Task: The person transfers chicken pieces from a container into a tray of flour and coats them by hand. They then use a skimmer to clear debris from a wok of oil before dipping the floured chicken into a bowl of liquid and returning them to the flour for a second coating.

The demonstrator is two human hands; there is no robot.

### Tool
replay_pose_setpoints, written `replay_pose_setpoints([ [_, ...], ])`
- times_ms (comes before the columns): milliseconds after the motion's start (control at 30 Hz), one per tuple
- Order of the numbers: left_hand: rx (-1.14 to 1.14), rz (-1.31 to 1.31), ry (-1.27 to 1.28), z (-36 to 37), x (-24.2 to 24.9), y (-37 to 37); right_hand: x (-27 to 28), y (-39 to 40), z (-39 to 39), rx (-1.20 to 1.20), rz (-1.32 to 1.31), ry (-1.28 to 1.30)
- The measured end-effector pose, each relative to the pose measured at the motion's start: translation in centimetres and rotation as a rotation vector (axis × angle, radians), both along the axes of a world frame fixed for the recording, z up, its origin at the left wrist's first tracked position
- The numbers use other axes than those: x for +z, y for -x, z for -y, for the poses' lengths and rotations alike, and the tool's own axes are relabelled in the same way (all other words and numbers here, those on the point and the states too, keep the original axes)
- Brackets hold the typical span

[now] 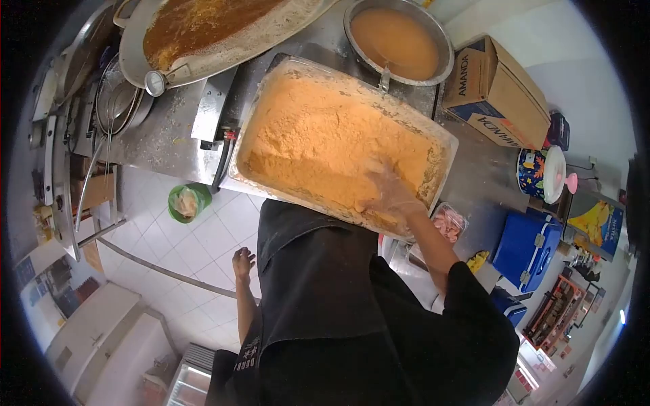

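My right hand (391, 193), in a clear plastic glove, reaches into a large rectangular tub (443, 145) of orange breading flour (318, 128). Its thumb and fingers are apart, and the fingertips touch the flour near the tub's right side; no piece shows in them. My left hand (243, 261) hangs beside my black apron (318, 284), over the tiled floor, its fingers loosely bent and nothing visible in them. Just right of my right wrist is a clear container of raw pink meat (447, 223).
Beyond the tub stand a wide pan of brown oil (203, 30) with a thermometer (155, 83) and a metal bowl of orange liquid (396, 44). An AMANDA carton (497, 95) and blue cooler (527, 250) are at right. A green bin (183, 211) stands on the floor.
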State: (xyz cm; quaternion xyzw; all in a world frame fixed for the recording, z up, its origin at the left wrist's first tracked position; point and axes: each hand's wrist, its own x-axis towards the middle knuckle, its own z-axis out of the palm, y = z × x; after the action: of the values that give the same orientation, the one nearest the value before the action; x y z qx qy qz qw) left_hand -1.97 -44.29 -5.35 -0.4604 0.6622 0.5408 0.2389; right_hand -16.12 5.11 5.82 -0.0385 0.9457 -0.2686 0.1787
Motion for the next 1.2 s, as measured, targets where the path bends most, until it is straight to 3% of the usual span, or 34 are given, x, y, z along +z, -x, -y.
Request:
replay_pose_setpoints([
  [167, -0.083, 0.025, -0.033, 1.6, -2.6, -2.1, -2.0, -0.5, -2.6, 0.035, 0.184, -0.052],
  [200, -0.237, 0.038, 0.010, 3.3, -5.3, -3.7, -2.1, 0.2, -3.2, 0.029, 0.214, 0.002],
  [233, -0.391, 0.052, 0.055, 1.7, -2.8, -2.3, -1.3, 1.0, -3.1, 0.032, 0.216, -0.003],
  [267, -0.159, 0.176, 0.043, 0.2, 0.2, -1.3, -0.5, 1.8, -3.0, -0.155, 0.189, 0.049],
  [300, -0.156, 0.179, 0.040, 0.5, -0.7, -2.0, 0.4, 2.8, -2.7, -0.340, 0.160, 0.100],
  [333, -0.241, 0.174, 0.058, 1.7, -2.5, -3.2, 1.0, 3.9, -2.5, -0.338, 0.161, 0.098],
  [400, -0.327, 0.168, 0.077, 2.6, -3.6, -4.3, 1.5, 6.0, -2.0, -0.130, 0.139, -0.250],
  [433, -0.351, 0.138, 0.078, 2.6, -3.7, -4.5, 0.4, 6.1, -1.7, -0.128, 0.138, -0.252],
  [500, -0.373, 0.108, 0.075, 2.3, -3.7, -4.7, -2.7, 5.6, -1.3, -0.099, -0.124, -0.160],
  [600, -0.173, 0.088, -0.109, 2.3, -3.7, -4.7, -2.5, 2.8, 0.9, 0.008, -0.292, -0.216],
  [633, -0.221, -0.026, -0.036, 2.6, -5.7, -5.8, -3.4, 1.6, 0.8, 0.013, -0.298, -0.221],
  [700, -0.262, -0.137, 0.029, 2.0, -6.6, -6.3, -6.5, -1.0, -0.4, 0.186, 0.045, -0.254],
  [733, -0.251, -0.078, 0.023, 1.3, -5.8, -5.5, -5.0, -0.5, -1.1, 0.193, 0.046, -0.258],
  [800, -0.332, 0.000, -0.046, 1.0, -4.1, -4.3, 1.1, 1.4, -1.2, 0.148, 0.219, 0.042],
  [867, -0.378, -0.057, 0.047, 1.6, -6.3, -5.1, 3.6, 4.5, -1.5, 0.095, 0.048, -0.180],
  [933, -0.431, -0.110, 0.136, 1.4, -6.2, -5.5, 1.3, 8.2, -2.4, -0.079, 0.059, -0.349],
  [967, -0.371, -0.087, 0.027, 0.6, -4.2, -4.8, -1.2, 8.4, -2.8, -0.072, 0.063, -0.352],
  [1033, -0.301, -0.062, -0.075, 0.3, -2.9, -5.2, -5.6, 7.8, -2.3, -0.039, -0.431, -0.040],
  [1067, -0.206, -0.015, -0.078, 0.5, -3.1, -5.4, -5.7, 7.1, -1.9, -0.034, -0.436, -0.035],
  [1133, -0.080, 0.062, -0.051, 0.7, -2.7, -4.8, 0.1, 4.8, 1.0, 0.112, 0.058, -0.137],
  [1200, 0.023, 0.063, 0.004, -0.1, -2.0, -4.9, 3.6, 1.5, 1.8, 0.147, 0.011, -0.183],
])
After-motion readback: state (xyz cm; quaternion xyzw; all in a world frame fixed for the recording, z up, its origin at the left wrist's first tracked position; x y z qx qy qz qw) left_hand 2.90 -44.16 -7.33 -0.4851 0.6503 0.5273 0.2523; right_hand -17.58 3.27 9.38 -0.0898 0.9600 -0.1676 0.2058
